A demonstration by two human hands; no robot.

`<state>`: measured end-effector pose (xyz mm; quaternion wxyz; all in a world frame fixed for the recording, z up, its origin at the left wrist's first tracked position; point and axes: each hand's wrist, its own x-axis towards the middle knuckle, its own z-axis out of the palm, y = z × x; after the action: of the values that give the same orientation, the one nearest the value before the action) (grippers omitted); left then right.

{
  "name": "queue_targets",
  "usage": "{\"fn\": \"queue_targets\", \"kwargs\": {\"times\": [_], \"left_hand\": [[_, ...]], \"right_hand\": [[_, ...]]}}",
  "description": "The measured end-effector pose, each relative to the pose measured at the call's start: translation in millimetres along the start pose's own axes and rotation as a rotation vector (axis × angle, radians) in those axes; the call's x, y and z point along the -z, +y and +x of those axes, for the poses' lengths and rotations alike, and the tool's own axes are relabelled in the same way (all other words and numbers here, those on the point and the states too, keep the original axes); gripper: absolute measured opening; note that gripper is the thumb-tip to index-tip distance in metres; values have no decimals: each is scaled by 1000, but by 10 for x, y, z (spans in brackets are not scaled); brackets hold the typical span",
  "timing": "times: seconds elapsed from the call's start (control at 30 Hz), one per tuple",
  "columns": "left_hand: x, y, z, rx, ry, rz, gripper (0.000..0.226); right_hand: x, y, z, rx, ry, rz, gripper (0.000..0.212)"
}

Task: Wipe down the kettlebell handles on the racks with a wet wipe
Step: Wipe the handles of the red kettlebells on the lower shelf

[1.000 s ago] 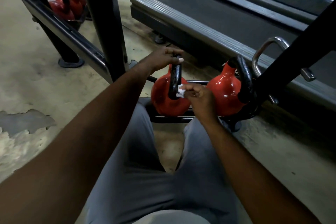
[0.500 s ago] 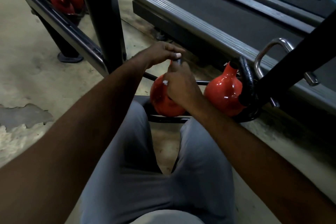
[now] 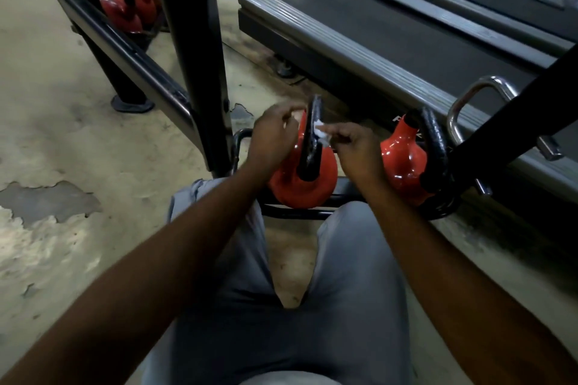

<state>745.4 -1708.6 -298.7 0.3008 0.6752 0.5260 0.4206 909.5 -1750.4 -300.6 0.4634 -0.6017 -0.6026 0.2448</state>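
Right hand (image 3: 356, 150), wet wipe (image 3: 320, 134) in fingertip pinch at kettlebell handle (image 3: 309, 159); left hand (image 3: 272, 137) curled alongside, grip unclear.

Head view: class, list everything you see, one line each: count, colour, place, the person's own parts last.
near kettlebells: two, red, black handles, on the low rack ahead
far kettlebells: at least two, red, upper left rack
wet wipe: one, white, at the left near kettlebell's handle
treadmill: one, grey and black, upper right
trousers: one pair, grey, bottom centre
left hand: one, beside that handle, blurred
right hand: one, fingers pinching the wet wipe
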Motion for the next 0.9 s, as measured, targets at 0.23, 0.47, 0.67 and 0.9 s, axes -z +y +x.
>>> {"fn": "queue_targets", "kwargs": {"times": [0.23, 0.47, 0.67, 0.9], "left_hand": [[-63, 11, -983, -343, -168, 364, 37], [-95, -100, -881, -440, -193, 511, 46], [-45, -84, -747, -436, -104, 348, 46], [-118, -114, -482, -457, -152, 428, 40]], "right_hand": [[47, -213, 523, 435, -248, -601, 24], [-43, -571, 727, 627, -701, -1098, 15], [77, -72, 328, 426, -193, -435, 22], [59, 34, 857, 127, -111, -250, 25]]}}
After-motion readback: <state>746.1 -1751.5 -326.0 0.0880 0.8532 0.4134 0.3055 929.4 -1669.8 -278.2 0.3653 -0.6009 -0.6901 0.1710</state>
